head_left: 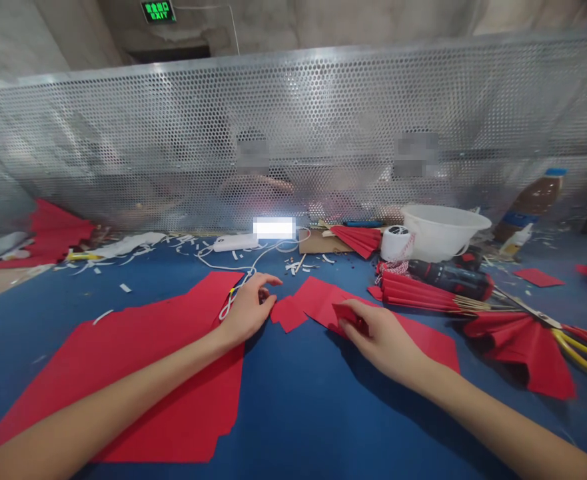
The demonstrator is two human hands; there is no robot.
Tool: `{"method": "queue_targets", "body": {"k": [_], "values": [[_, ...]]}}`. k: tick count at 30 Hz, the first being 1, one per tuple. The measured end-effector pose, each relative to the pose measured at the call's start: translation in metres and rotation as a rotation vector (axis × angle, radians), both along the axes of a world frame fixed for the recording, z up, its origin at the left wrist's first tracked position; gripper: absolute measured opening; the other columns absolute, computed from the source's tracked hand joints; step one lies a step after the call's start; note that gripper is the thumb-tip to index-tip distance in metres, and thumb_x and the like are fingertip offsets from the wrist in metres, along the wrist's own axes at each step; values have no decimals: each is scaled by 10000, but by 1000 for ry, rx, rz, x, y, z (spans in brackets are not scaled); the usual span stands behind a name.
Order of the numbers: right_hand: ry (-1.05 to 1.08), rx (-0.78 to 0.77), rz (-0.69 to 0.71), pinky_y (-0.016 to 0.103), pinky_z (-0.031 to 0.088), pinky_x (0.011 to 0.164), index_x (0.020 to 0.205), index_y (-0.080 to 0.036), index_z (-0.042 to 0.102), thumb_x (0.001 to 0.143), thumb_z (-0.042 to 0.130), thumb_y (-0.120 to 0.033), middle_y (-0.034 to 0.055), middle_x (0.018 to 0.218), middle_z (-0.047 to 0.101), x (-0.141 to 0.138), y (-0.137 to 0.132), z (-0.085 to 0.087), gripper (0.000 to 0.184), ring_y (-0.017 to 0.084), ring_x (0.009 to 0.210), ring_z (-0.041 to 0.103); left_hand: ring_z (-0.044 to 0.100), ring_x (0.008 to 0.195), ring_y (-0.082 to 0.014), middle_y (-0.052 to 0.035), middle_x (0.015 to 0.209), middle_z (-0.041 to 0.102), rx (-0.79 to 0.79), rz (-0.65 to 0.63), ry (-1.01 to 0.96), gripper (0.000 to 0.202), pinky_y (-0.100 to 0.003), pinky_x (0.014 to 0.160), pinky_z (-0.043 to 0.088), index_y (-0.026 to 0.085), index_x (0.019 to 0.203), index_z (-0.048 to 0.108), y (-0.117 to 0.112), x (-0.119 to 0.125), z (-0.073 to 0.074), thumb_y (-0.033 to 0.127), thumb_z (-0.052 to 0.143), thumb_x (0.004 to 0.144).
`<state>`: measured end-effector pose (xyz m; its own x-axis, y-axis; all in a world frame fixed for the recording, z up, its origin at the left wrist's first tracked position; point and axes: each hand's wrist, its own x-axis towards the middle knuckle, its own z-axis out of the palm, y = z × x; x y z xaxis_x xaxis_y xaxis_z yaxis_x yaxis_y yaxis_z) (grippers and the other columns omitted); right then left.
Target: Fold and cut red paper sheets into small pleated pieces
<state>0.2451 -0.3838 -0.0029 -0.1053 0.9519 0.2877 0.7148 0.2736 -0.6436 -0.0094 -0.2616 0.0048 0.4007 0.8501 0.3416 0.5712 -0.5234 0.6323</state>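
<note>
My right hand (384, 337) pinches a small piece of red paper (342, 311) between thumb and fingers, just above a larger red sheet (318, 300) on the blue table. My left hand (248, 308) has its thumb and forefinger apart and holds nothing that I can see. Its fingertips are beside some small red paper pieces (289, 315) in the middle; whether they touch is unclear. Under my left forearm lie large red paper sheets (173, 353), roughly stacked. A white cord (227, 303) runs onto the stack behind my left wrist.
At the right are a cordless drill (448, 277), scissors (548, 320), folded red paper (528, 353), a white bucket (440, 230), a cord spool (396, 243) and a bottle (530, 203). White scraps (128, 247) litter the back. A perforated metal screen (323, 133) bounds the table.
</note>
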Motion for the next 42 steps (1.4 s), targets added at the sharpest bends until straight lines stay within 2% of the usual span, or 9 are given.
{"method": "queue_targets", "body": {"k": [6, 14, 16, 20, 22, 25, 30, 35, 42], "values": [[33, -53, -60, 306, 459, 692, 1364, -245, 449, 928, 541, -253, 32, 949, 690, -1, 2, -2, 446, 233, 834, 661, 588, 1134, -321, -93, 1210, 674, 192, -100, 312, 424, -479, 998, 462, 210, 1203, 664, -10, 5, -3, 466, 677, 865], [82, -57, -50, 307, 452, 709, 1330, -237, 494, 941, 506, -226, 28, 959, 694, 1, 4, -1, 389, 219, 831, 649, 650, 1018, -249, -79, 1145, 683, 91, -150, 255, 285, -386, 901, 518, 211, 1207, 651, -7, 3, -3, 276, 590, 936], [92, -59, -68, 310, 446, 694, 1312, -224, 541, 955, 490, -237, 26, 918, 699, 1, 4, 0, 361, 217, 784, 641, 642, 1011, -246, -85, 1134, 676, 155, -152, 270, 256, -397, 915, 510, 204, 1183, 658, -7, 4, -2, 224, 529, 963], [167, -66, -16, 307, 452, 731, 1081, -198, 677, 974, 485, -248, 45, 952, 725, -2, 1, 6, 226, 214, 819, 642, 563, 1132, -302, -124, 1216, 639, 350, -114, 285, 266, -491, 1030, 424, 171, 1184, 663, -26, 11, 6, 219, 503, 977], [247, -106, 83, 282, 445, 688, 1116, -204, 656, 982, 498, -253, 25, 919, 713, -6, -3, 8, 213, 192, 780, 621, 561, 1140, -294, -109, 1203, 651, 260, -185, 182, 269, -462, 1019, 436, 176, 1194, 648, -43, 17, 12, 280, 572, 957], [339, -151, 237, 252, 437, 655, 1144, -213, 626, 992, 516, -259, 6, 919, 687, -13, -11, 10, 193, 159, 751, 578, 645, 897, -201, -56, 1056, 706, -163, -300, -34, 331, -327, 804, 519, 201, 1229, 615, -63, 29, 16, 318, 643, 921], [333, -159, 202, 237, 390, 601, 1007, -203, 654, 973, 558, -235, -19, 835, 648, -22, -18, 10, 107, 129, 692, 531, 622, 589, -129, 9, 721, 668, -589, -379, -268, 190, -203, 482, 408, 162, 1012, 665, -65, 36, 5, 282, 683, 865], [436, -162, 152, 249, 424, 637, 974, -196, 643, 965, 583, -263, -5, 863, 675, -20, -13, 6, 91, 144, 749, 591, 689, 621, -162, -4, 680, 678, -689, -370, -304, 190, -180, 440, 389, 155, 934, 653, -60, 32, 2, 319, 696, 850], [488, -109, 88, 267, 456, 690, 1026, -205, 631, 945, 616, -279, 8, 942, 678, -19, -9, 0, 111, 165, 834, 626, 660, 616, -136, -23, 689, 687, -682, -386, -241, 173, -175, 464, 395, 133, 889, 709, -64, 33, 6, 297, 690, 840]]}}
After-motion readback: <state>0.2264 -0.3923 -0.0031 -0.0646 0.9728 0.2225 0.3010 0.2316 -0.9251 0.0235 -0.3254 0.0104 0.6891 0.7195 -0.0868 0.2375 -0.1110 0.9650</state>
